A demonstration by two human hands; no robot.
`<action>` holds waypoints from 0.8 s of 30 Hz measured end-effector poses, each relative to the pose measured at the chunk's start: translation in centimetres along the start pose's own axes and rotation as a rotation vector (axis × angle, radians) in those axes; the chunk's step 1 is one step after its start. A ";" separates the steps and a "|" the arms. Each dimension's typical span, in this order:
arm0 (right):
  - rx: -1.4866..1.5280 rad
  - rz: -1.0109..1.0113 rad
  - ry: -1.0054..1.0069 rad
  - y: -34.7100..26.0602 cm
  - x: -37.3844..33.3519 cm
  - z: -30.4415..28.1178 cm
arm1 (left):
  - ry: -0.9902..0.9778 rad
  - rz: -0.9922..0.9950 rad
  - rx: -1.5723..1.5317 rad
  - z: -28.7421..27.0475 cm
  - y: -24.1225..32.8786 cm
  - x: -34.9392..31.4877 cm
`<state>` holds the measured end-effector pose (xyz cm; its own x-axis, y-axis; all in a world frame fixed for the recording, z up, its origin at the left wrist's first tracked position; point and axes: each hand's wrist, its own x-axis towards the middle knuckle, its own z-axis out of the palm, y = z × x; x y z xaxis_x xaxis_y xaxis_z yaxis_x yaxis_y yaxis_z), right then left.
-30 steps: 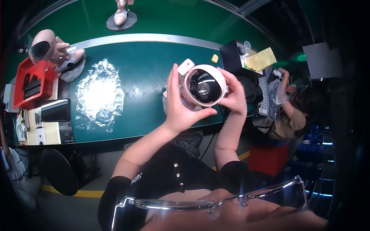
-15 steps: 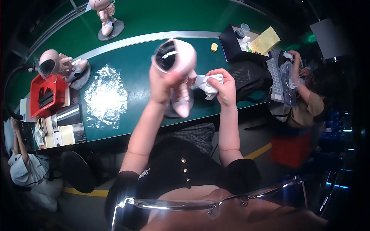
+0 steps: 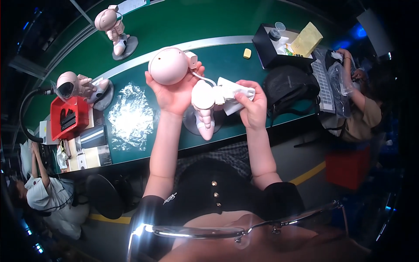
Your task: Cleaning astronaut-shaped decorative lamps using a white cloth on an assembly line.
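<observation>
- Fingers (image 3: 200,72) of the left hand (image 3: 173,99) were spread pretty wide, palm up, cradling the round pink head (image 3: 168,66).
- Right hand (image 3: 255,107) was bent in, thumb and fingers pinched on some white cloth (image 3: 234,97) beside the body's top.
- Pink body (image 3: 204,118) sat near the bench (image 3: 152,143) edge, between the forearms, long axis roughly front-to-back, tapered end aimed at the wearer.
- Head's smooth dome faced the camera.
</observation>
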<state>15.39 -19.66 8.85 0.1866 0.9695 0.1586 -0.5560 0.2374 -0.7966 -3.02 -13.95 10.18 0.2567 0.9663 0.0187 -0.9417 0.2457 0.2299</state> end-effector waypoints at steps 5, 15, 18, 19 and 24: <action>-0.811 -0.311 -0.465 -3.1 0.4 4.1 | -0.061 0.015 0.018 0.3 -0.1 0.1; -1.103 -0.496 -0.461 -2.1 0.5 3.9 | -0.125 0.060 0.025 0.1 -0.1 -0.1; -0.707 -0.071 -0.113 -0.5 1.0 1.4 | -0.178 0.166 0.421 0.4 -0.5 -0.7; -0.529 -0.003 -0.053 -0.3 1.4 0.7 | -0.249 0.184 0.539 0.0 -0.5 -0.8; -0.266 0.100 0.080 1.1 0.8 -1.3 | -0.369 0.216 1.075 -0.2 -0.8 -1.3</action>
<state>16.03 -18.67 7.36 0.2108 0.9769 0.0340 -0.3446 0.1068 -0.9326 -2.64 -15.39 9.75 0.3277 0.8555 0.4008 -0.3477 -0.2853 0.8932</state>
